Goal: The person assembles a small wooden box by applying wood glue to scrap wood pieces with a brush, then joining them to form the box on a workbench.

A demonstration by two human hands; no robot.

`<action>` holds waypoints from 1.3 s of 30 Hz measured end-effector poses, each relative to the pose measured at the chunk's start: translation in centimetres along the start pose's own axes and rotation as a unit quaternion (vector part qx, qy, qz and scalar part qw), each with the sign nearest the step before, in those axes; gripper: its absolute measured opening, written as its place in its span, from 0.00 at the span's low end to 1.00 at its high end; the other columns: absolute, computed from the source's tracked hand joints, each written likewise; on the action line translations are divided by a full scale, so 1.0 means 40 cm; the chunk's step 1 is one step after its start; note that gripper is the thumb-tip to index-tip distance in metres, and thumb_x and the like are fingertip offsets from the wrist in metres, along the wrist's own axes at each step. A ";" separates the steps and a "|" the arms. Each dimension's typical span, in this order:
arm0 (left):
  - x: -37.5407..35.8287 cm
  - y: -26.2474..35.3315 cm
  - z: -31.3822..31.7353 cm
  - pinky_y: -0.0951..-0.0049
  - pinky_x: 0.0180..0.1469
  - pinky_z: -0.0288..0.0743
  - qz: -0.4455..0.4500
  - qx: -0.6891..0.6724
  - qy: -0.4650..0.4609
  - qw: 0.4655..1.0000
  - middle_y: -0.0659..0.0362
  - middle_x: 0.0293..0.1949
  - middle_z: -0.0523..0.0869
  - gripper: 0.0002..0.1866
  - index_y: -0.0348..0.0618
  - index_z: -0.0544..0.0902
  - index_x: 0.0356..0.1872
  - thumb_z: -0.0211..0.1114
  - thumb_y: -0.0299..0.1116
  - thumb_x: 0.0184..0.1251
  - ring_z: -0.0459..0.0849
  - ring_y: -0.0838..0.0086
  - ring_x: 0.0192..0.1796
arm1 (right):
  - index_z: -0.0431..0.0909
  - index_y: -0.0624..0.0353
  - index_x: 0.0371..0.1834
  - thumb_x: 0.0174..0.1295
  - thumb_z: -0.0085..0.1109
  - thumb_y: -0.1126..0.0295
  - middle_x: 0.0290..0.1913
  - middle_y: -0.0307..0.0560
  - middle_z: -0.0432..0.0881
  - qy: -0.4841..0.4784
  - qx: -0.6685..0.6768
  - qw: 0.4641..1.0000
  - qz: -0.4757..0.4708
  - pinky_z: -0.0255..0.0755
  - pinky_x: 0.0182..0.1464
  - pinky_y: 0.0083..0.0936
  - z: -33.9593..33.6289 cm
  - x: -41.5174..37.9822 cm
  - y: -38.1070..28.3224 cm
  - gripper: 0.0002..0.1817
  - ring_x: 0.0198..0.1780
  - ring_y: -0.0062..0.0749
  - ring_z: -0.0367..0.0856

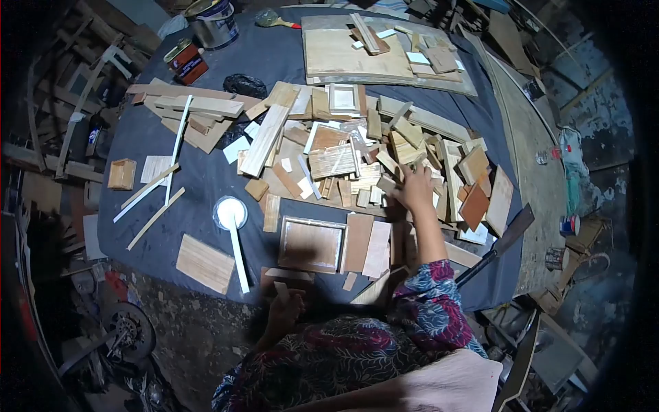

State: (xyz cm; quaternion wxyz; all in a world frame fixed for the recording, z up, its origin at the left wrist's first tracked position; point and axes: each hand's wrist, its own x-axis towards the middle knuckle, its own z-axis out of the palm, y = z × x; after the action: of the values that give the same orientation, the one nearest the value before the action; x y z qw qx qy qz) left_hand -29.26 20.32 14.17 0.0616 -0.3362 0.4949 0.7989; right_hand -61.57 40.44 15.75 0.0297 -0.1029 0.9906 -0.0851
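Hands are split here: right hand (414, 189) reaches far into the pile of wood offcuts (384, 161), fingers spread over small blocks, nothing clamped yet. Left hand (285, 309) sits near, fingers pinched on a thin wooden strip (281, 291). Light, stiff little piece, probably splintery; best held by its long edges. Glue lid (230, 211) lies left.

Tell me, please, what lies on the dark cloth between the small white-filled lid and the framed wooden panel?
In the head view, a short upright wood strip lies between the white-filled lid and the framed panel; the rest is bare dark cloth.
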 end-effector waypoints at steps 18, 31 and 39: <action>0.034 0.061 0.078 0.84 0.26 0.62 -0.021 0.076 -0.094 0.992 0.66 0.24 0.71 0.12 0.38 0.72 0.41 0.52 0.37 0.65 0.68 0.84 0.24 | 0.76 0.60 0.42 0.48 0.60 0.58 0.43 0.56 0.75 0.189 0.151 0.963 0.115 0.62 0.51 0.39 0.105 0.129 0.101 0.21 0.50 0.49 0.68; 0.024 0.053 0.088 0.85 0.26 0.62 -0.018 0.071 -0.057 0.996 0.68 0.21 0.70 0.10 0.38 0.74 0.40 0.53 0.34 0.65 0.66 0.86 0.22 | 0.75 0.61 0.38 0.41 0.66 0.64 0.38 0.55 0.75 0.205 0.244 0.946 0.065 0.63 0.50 0.38 0.096 0.177 -0.022 0.20 0.45 0.49 0.70; 0.026 0.048 0.126 0.83 0.24 0.64 0.017 0.101 -0.060 0.993 0.66 0.18 0.69 0.10 0.36 0.74 0.39 0.53 0.34 0.65 0.64 0.85 0.19 | 0.76 0.61 0.36 0.45 0.59 0.74 0.42 0.55 0.73 0.199 0.339 0.918 -0.049 0.64 0.51 0.36 0.078 0.287 -0.106 0.13 0.47 0.48 0.68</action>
State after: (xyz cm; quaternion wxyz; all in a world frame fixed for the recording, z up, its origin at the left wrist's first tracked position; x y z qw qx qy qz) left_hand -33.29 23.32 16.44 0.1109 -0.2712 0.5745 0.7643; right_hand -71.70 33.47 12.96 -0.1393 -0.1156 0.8818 -0.4355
